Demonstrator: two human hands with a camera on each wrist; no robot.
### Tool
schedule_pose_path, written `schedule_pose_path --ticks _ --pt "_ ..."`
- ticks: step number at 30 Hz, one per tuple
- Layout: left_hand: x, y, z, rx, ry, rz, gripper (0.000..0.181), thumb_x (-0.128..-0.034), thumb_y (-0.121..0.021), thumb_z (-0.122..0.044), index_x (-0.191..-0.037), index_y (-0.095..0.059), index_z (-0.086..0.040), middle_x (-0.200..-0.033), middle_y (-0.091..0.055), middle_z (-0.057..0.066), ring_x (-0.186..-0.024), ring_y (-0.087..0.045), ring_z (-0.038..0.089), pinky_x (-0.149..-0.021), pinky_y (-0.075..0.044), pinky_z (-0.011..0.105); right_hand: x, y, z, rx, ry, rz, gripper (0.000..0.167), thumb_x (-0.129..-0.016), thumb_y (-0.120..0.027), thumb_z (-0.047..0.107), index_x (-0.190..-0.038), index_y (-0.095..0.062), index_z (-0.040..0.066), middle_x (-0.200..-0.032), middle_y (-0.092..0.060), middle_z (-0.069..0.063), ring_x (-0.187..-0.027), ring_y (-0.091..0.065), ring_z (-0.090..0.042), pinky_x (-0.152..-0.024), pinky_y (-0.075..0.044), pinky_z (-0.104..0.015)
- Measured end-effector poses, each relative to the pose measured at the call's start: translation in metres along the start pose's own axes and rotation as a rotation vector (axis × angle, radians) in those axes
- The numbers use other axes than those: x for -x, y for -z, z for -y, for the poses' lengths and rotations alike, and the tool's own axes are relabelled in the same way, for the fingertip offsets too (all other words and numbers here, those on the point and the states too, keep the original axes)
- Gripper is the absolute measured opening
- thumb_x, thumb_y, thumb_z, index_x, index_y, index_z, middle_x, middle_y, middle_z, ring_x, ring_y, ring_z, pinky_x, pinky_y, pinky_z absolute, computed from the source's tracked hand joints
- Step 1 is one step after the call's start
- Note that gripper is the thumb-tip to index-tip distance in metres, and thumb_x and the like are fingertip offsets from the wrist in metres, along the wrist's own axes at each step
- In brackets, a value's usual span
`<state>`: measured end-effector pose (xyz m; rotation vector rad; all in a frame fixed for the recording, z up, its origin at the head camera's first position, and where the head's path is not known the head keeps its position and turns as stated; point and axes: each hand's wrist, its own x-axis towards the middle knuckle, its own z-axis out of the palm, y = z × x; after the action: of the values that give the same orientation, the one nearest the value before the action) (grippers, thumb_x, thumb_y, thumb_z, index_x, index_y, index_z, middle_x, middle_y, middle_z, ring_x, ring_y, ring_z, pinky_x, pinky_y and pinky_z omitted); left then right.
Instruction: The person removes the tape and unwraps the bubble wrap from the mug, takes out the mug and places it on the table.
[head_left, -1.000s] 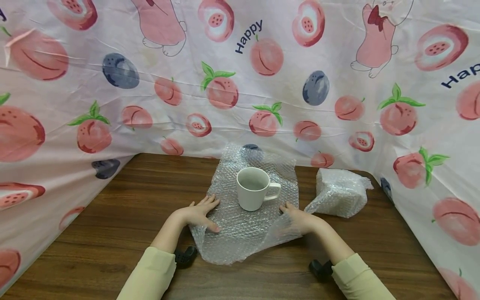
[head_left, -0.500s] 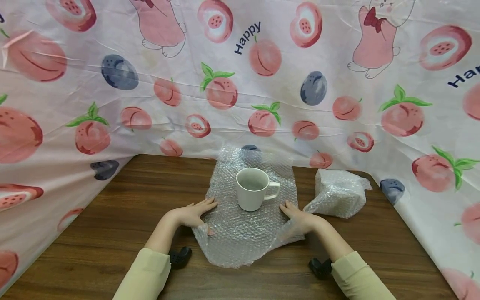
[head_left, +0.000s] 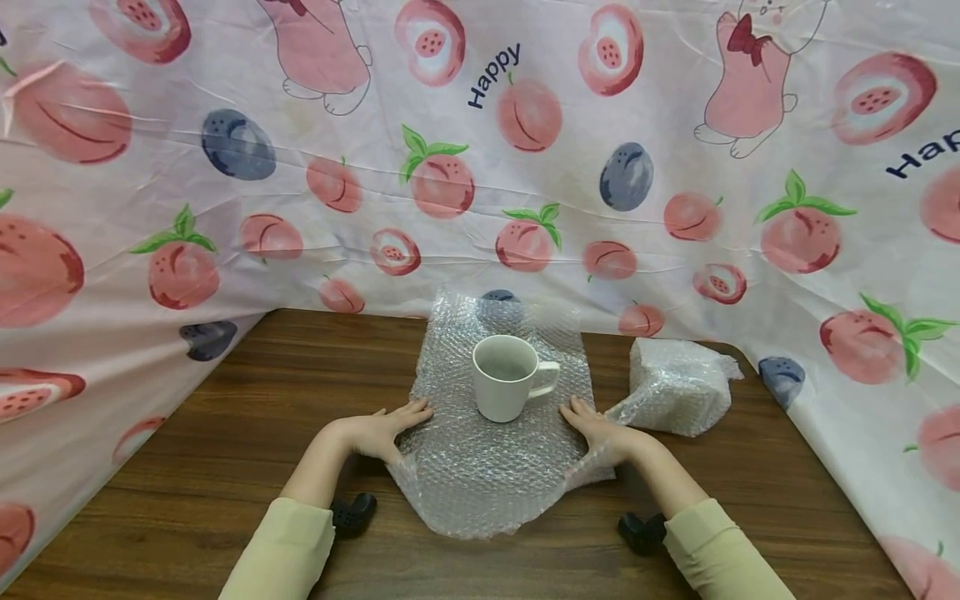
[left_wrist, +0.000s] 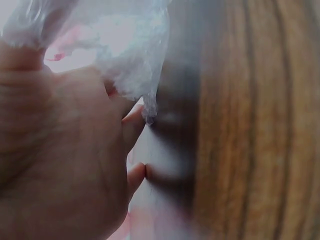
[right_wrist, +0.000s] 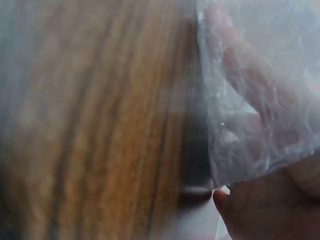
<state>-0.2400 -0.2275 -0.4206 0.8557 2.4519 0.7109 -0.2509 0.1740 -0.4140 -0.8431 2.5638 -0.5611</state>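
Observation:
A white mug [head_left: 502,390] stands upright on a sheet of bubble wrap [head_left: 487,475], its handle pointing right. At the sheet's left edge my left hand [head_left: 378,433] lies with fingers spread, fingertips touching the border. Its thumb is hidden by the near left corner of the wrap; the left wrist view has plastic over the upper part of the hand [left_wrist: 65,145]. My right hand [head_left: 606,437] mirrors this at the right edge, fingers extended. In the right wrist view, the wrap [right_wrist: 245,155] covers its thumb, which shows through.
Right of the sheet sits a bundle in bubble wrap [head_left: 682,387], one loose end trailing toward my right hand. Brown wooden tabletop [head_left: 225,467] lies around everything. A fruit-printed cloth [head_left: 337,250] hangs behind and along both sides. Black wrist devices [head_left: 352,512] are under both forearms.
My left hand has slid slightly left and its thumb has gone under the wrap. The sheet's near corners have spread outward. The mug has stayed put, and my right hand has barely shifted.

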Motion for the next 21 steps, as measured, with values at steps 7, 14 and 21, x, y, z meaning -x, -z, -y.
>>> schedule_pose_path --ticks 7,14,21 --pt "-0.002 -0.001 0.000 -0.006 0.008 0.015 0.115 -0.0706 -0.080 -0.050 -0.151 -0.017 0.003 -0.156 -0.001 0.026 -0.141 0.004 0.043 -0.106 0.001 0.065 0.000 -0.001 0.003 -0.003 -0.010 0.013 0.109 -0.076 -0.081 0.037 -0.148 -0.013 -0.010 -0.150 0.002 -0.037 -0.138 0.002 -0.050 -0.108 -0.006 -0.062" --pt "0.000 -0.003 -0.008 -0.002 0.050 0.003 0.117 -0.0690 -0.083 -0.046 -0.151 -0.015 0.002 -0.156 0.001 0.024 -0.142 0.006 0.041 -0.106 0.002 0.065 0.006 -0.007 0.009 -0.002 -0.032 0.025 0.093 -0.085 -0.073 0.031 -0.149 -0.018 -0.008 -0.153 -0.001 -0.032 -0.140 0.000 -0.045 -0.110 -0.009 -0.058" --pt "-0.003 -0.008 -0.015 -0.012 0.094 -0.007 0.114 -0.0694 -0.085 -0.038 -0.151 -0.016 0.002 -0.157 0.002 0.023 -0.142 0.007 0.039 -0.107 0.002 0.064 0.017 -0.009 0.008 -0.013 0.001 0.019 0.086 -0.088 -0.069 0.033 -0.150 -0.021 -0.002 -0.154 -0.004 -0.028 -0.141 -0.003 -0.042 -0.110 -0.013 -0.058"
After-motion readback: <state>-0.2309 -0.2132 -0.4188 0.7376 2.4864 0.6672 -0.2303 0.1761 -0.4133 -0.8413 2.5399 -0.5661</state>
